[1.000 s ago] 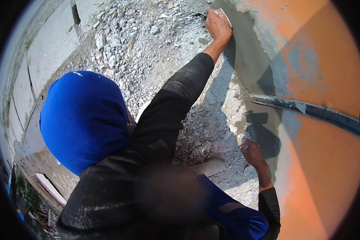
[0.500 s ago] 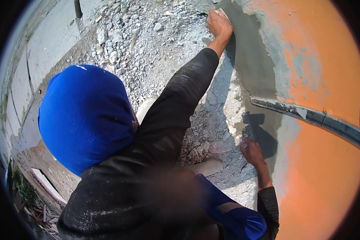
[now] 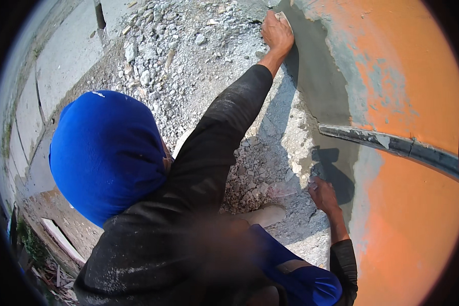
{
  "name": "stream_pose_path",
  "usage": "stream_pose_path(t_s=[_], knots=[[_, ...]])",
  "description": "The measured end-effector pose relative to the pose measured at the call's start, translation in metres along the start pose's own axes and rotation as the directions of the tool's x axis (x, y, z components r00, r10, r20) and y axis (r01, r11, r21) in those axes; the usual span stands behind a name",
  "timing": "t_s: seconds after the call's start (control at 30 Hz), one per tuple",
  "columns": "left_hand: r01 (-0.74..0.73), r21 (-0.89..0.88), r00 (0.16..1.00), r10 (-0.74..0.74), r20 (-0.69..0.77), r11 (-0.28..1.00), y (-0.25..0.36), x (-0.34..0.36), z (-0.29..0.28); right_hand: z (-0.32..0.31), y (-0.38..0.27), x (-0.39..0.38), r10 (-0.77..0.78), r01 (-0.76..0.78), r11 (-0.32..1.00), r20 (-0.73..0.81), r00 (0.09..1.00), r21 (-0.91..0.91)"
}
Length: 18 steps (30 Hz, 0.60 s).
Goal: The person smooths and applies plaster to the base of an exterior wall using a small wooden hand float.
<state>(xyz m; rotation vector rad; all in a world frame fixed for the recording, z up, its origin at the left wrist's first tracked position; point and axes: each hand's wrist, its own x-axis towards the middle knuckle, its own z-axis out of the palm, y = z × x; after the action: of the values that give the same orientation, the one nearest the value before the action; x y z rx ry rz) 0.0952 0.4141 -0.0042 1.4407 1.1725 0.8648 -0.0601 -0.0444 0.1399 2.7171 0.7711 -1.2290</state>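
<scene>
At the top, my left hand is closed around a pale, flat-edged piece, its kind unclear. The piece rests against a smooth band of damp grey mortar along the foot of the wall. Lower down, my right hand is beside the same band with its fingers curled; whatever they hold, if anything, is hidden. Between the two hands a black, mortar-smeared pipe runs across the wall, its end at the mortar.
Orange paint covers the wall on the right, with grey smears. Loose gravel lies left of the mortar. My blue-clad knees flank my arms. Concrete slabs are at far left, and a pale board lies lower left.
My left hand and forearm have shifted slightly left and down, still gripping the pale piece. My right hand stays almost in place, its fingers still curled.
</scene>
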Motion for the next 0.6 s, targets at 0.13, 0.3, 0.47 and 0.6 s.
stream_pose_path(t_s=[0.13,0.3,0.47,0.6], knots=[[-0.106,-0.066,0.986,0.097,-0.134,0.992,0.013,0.029,0.01,-0.002,-0.004,-0.002,0.016,-0.017,0.999,0.018,1.0,0.038],[-0.056,-0.058,0.989,0.047,-0.142,0.997,0.01,0.015,0.006,0.003,-0.002,-0.003,0.008,-0.008,1.0,-0.008,1.0,0.028],[-0.241,-0.1,0.966,0.229,-0.122,0.965,0.025,0.006,-0.001,0.002,0.002,-0.001,0.065,-0.067,0.996,0.038,0.997,0.055],[-0.254,-0.092,0.965,0.245,-0.094,0.963,0.001,-0.011,0.0,-0.001,-0.001,0.004,-0.011,0.011,0.999,0.002,1.0,-0.032]])
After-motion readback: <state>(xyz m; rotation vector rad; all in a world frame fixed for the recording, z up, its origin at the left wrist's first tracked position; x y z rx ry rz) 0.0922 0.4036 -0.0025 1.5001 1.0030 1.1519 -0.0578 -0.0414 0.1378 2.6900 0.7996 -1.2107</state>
